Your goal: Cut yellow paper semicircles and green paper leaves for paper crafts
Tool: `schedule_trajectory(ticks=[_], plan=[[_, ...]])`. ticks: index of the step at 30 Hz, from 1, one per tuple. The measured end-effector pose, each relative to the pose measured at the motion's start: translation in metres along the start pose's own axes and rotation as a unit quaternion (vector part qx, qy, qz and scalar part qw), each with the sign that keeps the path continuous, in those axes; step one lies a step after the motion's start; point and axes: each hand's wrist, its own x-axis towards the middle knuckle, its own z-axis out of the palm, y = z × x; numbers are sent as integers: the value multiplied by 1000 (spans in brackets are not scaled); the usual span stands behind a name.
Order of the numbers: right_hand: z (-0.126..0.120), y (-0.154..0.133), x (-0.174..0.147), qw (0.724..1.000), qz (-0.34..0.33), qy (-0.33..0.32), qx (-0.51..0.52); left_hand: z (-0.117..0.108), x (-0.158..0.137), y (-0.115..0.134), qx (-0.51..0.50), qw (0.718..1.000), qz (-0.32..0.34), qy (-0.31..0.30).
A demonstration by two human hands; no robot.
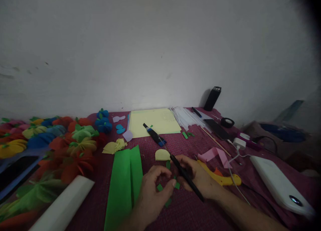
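Note:
My right hand (pixel 197 175) is closed around a slim black pen (pixel 187 173), which slants from upper left to lower right. Just left of its fingertips is a small green paper leaf (pixel 168 164); whether the fingers touch it I cannot tell. My left hand (pixel 156 192) hovers opposite, thumb and index finger curved towards each other with a gap between them and nothing visible inside. Small green paper pieces (pixel 177 185) lie on the cloth between the hands. A pale yellow paper shape (pixel 162 154) rests just beyond them, and green sheets (pixel 120 187) lie left of my left hand.
Colourful paper flowers (pixel 75 140) crowd the left side. Ahead are pale yellow sheets (pixel 150 119), a dark cutter (pixel 154 134) and white strips (pixel 187 117). To the right lie a yellow glue gun (pixel 225 180), a white power bank (pixel 278 184), cables and a standing black bottle (pixel 212 98).

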Motion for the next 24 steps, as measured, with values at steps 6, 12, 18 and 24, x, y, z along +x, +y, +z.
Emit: schedule_trajectory(ticks=[6,12,18,24], plan=[[2,5,-1,1000,-10,-15,-17,6,1,-11,-4,999,-37,-19],[3,4,-1,1000,-1,-24,-19,7,3,-10,-13,998,-61,-17],[-5,-3,-5,996,10,-52,67,0,11,-3,-275,947,-160,29],[2,-1,-9,984,67,-145,75,-14,17,-2,-492,845,-146,152]])
